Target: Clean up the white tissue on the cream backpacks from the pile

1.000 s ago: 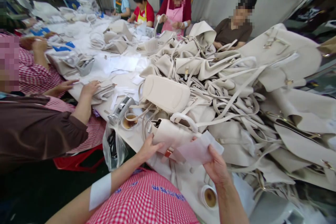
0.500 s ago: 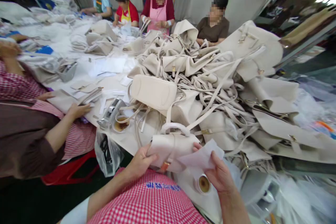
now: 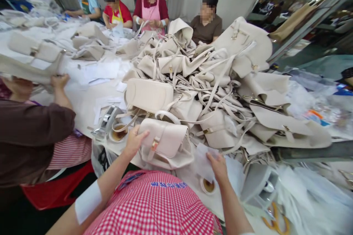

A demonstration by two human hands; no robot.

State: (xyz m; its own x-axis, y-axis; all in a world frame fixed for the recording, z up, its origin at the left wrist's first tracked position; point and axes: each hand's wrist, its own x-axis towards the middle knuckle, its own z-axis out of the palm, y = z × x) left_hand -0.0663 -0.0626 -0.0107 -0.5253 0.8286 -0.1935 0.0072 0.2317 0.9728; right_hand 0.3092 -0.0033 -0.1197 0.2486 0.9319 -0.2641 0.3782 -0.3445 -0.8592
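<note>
The pale desk [image 3: 85,102] starts just beyond the checked apron [image 3: 154,205], with a cup [image 3: 208,185] of brown liquid near its edge and orange handles [image 3: 275,224] to the right. Both forearms reach forward over it, the left one slanting inward (it wears a white band [image 3: 88,202]). The left hand [image 3: 135,141] is partly closed on the left end of a cream bag [image 3: 164,137], thumb on the flap. The right hand [image 3: 219,167], well apart, pinches a thin white sheet [image 3: 202,159] between thumb and fingers. The bag is at the desk's near side, clasp [image 3: 154,144] facing the wearer, handle [image 3: 167,116] pointing away, its long axis left to right and dipping slightly rightward. Beyond lies a heap of bags [image 3: 193,66], then seated people, grey panels and ceiling lights.
</note>
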